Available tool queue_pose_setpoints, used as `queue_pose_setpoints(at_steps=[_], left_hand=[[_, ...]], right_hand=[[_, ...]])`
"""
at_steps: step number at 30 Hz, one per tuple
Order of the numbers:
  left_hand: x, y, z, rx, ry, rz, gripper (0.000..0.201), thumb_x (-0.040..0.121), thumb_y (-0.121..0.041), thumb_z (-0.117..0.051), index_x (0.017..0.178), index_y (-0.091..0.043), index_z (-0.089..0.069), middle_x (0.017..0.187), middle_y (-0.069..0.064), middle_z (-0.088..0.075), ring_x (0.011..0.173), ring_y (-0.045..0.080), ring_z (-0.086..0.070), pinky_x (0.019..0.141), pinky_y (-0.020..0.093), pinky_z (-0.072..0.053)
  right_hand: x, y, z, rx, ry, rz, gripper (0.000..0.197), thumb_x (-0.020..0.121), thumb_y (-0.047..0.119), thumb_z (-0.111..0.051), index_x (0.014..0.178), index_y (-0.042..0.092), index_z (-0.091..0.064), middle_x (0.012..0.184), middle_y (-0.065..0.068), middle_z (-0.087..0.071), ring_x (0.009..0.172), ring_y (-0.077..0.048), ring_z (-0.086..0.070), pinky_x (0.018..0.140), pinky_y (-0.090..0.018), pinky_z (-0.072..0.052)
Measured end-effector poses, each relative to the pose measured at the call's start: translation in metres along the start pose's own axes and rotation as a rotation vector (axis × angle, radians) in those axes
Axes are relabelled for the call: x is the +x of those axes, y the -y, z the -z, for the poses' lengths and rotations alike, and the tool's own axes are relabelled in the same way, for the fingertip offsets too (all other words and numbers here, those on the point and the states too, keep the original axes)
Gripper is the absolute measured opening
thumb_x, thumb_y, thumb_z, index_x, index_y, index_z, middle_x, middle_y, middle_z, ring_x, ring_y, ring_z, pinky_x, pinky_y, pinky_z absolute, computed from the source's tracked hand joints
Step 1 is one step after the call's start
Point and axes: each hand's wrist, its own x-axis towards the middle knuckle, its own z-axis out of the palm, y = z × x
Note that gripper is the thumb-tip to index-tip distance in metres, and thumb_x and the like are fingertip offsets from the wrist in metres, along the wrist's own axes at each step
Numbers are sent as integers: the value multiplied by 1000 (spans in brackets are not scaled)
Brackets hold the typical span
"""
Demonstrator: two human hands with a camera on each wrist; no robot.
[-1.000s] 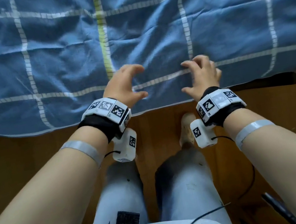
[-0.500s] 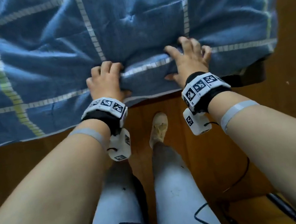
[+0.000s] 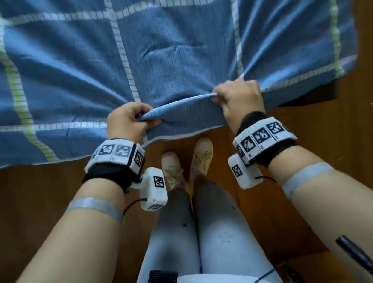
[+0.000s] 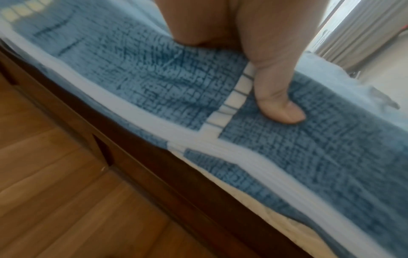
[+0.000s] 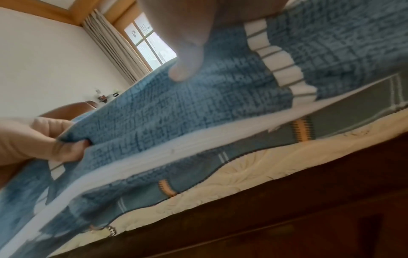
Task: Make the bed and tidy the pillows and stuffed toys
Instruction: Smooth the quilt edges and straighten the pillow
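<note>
A blue blanket (image 3: 166, 47) with white and yellow-green grid stripes covers the bed and hangs over its near edge. My left hand (image 3: 127, 122) grips a bunched fold of the blanket near that edge. My right hand (image 3: 238, 96) grips the same fold a little to the right. The cloth between the two hands forms a raised ridge, and creases fan out from both fists. In the left wrist view my thumb (image 4: 280, 106) presses into the blanket (image 4: 309, 148). The right wrist view shows the blanket (image 5: 198, 108) above a second patterned sheet (image 5: 331, 120) and the cream mattress (image 5: 243, 176).
The dark wooden bed frame (image 4: 154, 165) runs below the blanket's edge, with the bed's right corner (image 3: 323, 91) close by. I stand on a wooden floor (image 3: 32, 200) with my shoes (image 3: 187, 163) just short of the bed. A curtained window (image 5: 143, 43) lies beyond.
Both hands went from hovering with spread fingers, to resting on the blanket, to gripping a fold of it. The blanket now lies stretched flatter, and the view has shifted toward the bed's right corner.
</note>
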Motion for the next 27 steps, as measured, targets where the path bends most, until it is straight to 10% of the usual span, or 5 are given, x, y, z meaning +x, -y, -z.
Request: queue_pose_setpoints(at_steps=[3,12,18,27], left_hand=[[3,-10,-5,118,95,-1,26,63,-9,-81,87,-10,-70,81,-2,-57,82,19,-60,74,25,-46],[-11,-77,-36,81,181,-254,42,71,-17,-79,108,-8,-62,106,3,-54,93,11,-50,81,13,-39],[0,-141,-104,100,181,-280,56,64,-25,-82,116,-20,-61,124,-1,-56,114,20,-53,98,41,-44],[10,-228,-214,474,-4,40,64,63,-37,-79,119,-38,-50,135,-4,-39,129,28,-29,105,46,-21]], right_hand=[[8,-5,5,45,123,-62,21,93,32,-48,100,19,-62,104,-2,-62,106,-26,-50,87,-32,-23],[-21,-64,40,64,55,-279,49,76,14,-69,121,27,-54,127,-6,-45,121,-29,-39,101,-40,-32],[-20,-159,47,110,11,-498,79,71,7,-69,137,31,-33,139,-9,-27,128,-32,-31,106,-42,-31],[0,-269,53,116,176,-416,58,79,12,-64,131,24,-42,137,-8,-32,128,-29,-33,101,-40,-35]])
